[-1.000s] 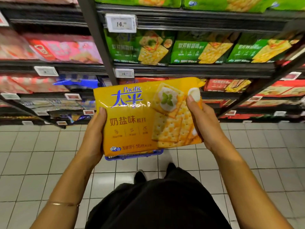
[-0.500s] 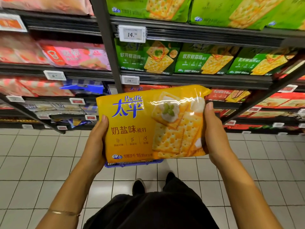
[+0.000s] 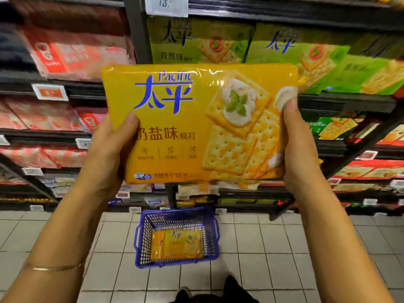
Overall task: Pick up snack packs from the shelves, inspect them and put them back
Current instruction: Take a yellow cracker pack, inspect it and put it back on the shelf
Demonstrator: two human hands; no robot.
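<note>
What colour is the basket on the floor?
Blue; the basket is a wire-mesh one, seen best in the head view, below the held cracker pack.

Dark metal shelves (image 3: 341, 101) in tiers fill the upper view, with white price tags (image 3: 49, 92) on their edges. Below lies a floor of pale square tiles (image 3: 273, 265) with dark grout, and a blue wire basket (image 3: 140, 237) stands on it

Head camera looks forward and down, close to the shelves (image 3: 341, 101).

Blue wire basket (image 3: 140, 235) sitting on white tiled floor (image 3: 284, 248); white price tags (image 3: 166, 5) hanging along dark shelf rails (image 3: 341, 103).
</note>
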